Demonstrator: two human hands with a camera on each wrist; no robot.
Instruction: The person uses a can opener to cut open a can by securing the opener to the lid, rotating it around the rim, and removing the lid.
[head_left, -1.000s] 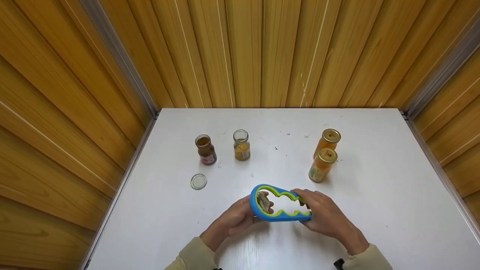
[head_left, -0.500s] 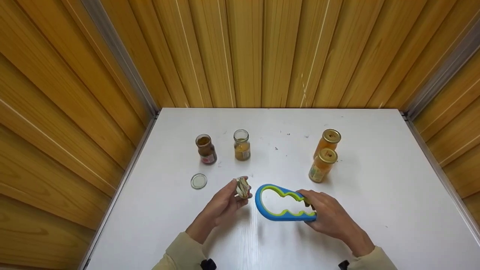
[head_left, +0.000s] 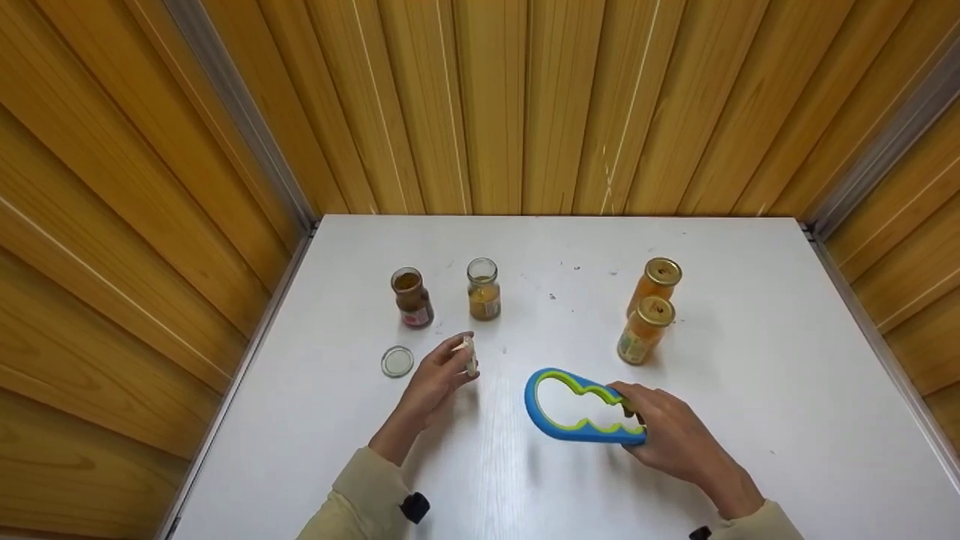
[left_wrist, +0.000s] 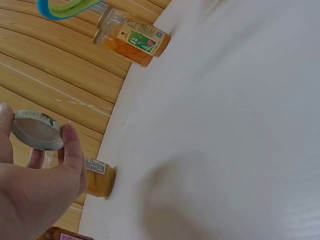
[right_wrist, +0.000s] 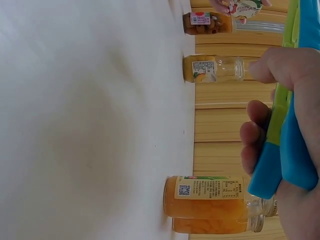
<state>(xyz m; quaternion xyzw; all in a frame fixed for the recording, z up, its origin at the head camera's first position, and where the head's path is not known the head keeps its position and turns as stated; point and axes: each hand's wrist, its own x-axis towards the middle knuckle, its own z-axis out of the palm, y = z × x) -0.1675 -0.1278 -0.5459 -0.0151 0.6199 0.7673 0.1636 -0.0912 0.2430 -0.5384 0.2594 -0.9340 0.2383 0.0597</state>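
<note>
My left hand (head_left: 439, 373) pinches a round jar lid (head_left: 469, 355) between thumb and fingers above the white table (head_left: 750, 450); the left wrist view shows the lid (left_wrist: 37, 130) edge-on at my fingertips. My right hand (head_left: 664, 431) grips the narrow end of a blue and green jar opener (head_left: 581, 405), held just over the table; in the right wrist view my fingers (right_wrist: 260, 135) curl round the opener (right_wrist: 295, 125). Two open jars, a dark one (head_left: 412, 298) and a yellowish one (head_left: 484, 289), stand beyond my left hand.
A loose lid (head_left: 397, 361) lies flat left of my left hand. Two capped orange jars (head_left: 649, 311) stand close together at the right. Wooden panel walls (head_left: 480, 105) enclose the table on three sides.
The left hand drew the lid out of the opener's large ring and carried it left and away from me. The right hand shifted the opener slightly right.
</note>
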